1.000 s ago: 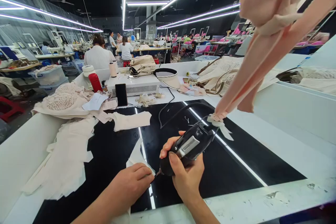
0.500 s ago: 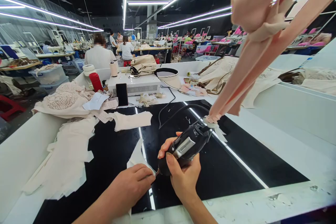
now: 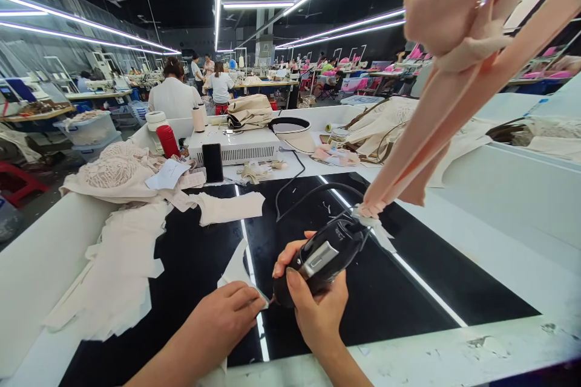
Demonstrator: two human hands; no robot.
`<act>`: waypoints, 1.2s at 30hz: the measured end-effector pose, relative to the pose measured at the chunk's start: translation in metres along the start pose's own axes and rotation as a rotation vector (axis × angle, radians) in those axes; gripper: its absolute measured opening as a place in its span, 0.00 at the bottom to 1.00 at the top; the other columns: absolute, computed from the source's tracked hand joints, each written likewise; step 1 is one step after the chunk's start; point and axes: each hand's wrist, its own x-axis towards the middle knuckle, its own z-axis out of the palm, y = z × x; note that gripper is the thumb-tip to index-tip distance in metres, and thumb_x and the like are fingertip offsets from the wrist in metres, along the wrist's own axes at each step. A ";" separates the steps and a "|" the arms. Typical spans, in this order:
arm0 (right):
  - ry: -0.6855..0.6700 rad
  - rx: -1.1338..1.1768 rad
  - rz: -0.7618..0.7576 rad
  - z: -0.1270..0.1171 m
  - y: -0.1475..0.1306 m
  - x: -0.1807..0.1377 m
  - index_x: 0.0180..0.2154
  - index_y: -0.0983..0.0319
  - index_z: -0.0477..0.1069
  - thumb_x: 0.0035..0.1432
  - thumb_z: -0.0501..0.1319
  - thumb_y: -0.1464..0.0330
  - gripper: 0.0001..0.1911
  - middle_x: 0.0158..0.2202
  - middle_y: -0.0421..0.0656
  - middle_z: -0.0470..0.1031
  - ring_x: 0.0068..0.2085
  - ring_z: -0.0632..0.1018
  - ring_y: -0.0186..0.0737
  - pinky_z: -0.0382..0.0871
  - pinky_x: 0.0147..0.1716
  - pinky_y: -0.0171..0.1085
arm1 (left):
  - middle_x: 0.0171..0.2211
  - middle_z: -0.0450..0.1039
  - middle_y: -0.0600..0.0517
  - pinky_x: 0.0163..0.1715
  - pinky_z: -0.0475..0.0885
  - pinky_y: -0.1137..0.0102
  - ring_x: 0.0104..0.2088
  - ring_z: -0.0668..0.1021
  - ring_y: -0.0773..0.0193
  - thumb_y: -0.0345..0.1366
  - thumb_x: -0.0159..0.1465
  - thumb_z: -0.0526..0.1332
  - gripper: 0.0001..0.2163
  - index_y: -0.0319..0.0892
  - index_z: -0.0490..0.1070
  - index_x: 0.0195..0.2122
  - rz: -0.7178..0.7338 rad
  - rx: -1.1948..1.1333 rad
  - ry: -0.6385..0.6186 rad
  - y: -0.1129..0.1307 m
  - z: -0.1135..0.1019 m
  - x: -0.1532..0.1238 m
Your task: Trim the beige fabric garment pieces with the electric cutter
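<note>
My right hand (image 3: 318,308) wraps round a black corded power tool (image 3: 323,257) with a silver slider on its body. Its thin metal tip points down-left, close to the fingertips of my left hand (image 3: 231,314). Those fingers pinch the edge of a small white fabric piece (image 3: 235,266), which lies on the black glassy work surface (image 3: 399,308). From the tool's rear end, tied pink fabric strips (image 3: 408,151) stretch up to the upper right. Whether the tip touches the fabric I cannot tell.
Layered pale fabric pieces (image 3: 120,272) lie on the left, and another cut piece (image 3: 231,208) lies farther back. A black cable (image 3: 290,189) curves behind the tool. A phone (image 3: 212,163), a red bottle (image 3: 167,141) and a white box (image 3: 245,148) stand along the back. A seated person (image 3: 173,97) is beyond.
My left hand has shifted slightly left with the fabric edge. The tool stays almost where it was; the whole view has moved a little.
</note>
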 end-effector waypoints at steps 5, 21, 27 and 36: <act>0.040 0.021 0.038 0.006 -0.004 -0.004 0.53 0.53 0.68 0.62 0.73 0.65 0.22 0.33 0.36 0.77 0.27 0.77 0.35 0.77 0.28 0.35 | 0.47 0.80 0.46 0.53 0.82 0.66 0.49 0.83 0.58 0.24 0.74 0.57 0.12 0.39 0.72 0.56 0.005 0.029 -0.009 0.002 -0.002 -0.001; 0.043 0.072 0.063 0.010 -0.009 -0.010 0.53 0.53 0.67 0.62 0.73 0.62 0.22 0.34 0.37 0.77 0.28 0.77 0.35 0.76 0.28 0.34 | 0.52 0.78 0.42 0.48 0.84 0.65 0.50 0.83 0.55 0.28 0.77 0.52 0.14 0.43 0.73 0.57 -0.018 0.004 0.105 -0.002 -0.002 -0.014; -0.040 0.086 0.031 0.005 -0.004 -0.006 0.54 0.52 0.67 0.65 0.71 0.64 0.20 0.35 0.37 0.78 0.28 0.78 0.34 0.77 0.28 0.34 | 0.51 0.77 0.42 0.43 0.84 0.65 0.48 0.83 0.55 0.27 0.76 0.53 0.14 0.44 0.73 0.57 -0.035 -0.015 0.105 -0.003 -0.002 -0.015; -0.018 0.113 -0.019 0.017 0.002 0.011 0.53 0.52 0.70 0.65 0.71 0.66 0.18 0.34 0.36 0.78 0.27 0.79 0.32 0.78 0.27 0.32 | 0.52 0.75 0.42 0.46 0.84 0.64 0.49 0.82 0.54 0.25 0.74 0.55 0.15 0.44 0.72 0.58 -0.048 -0.044 0.078 -0.005 0.000 -0.018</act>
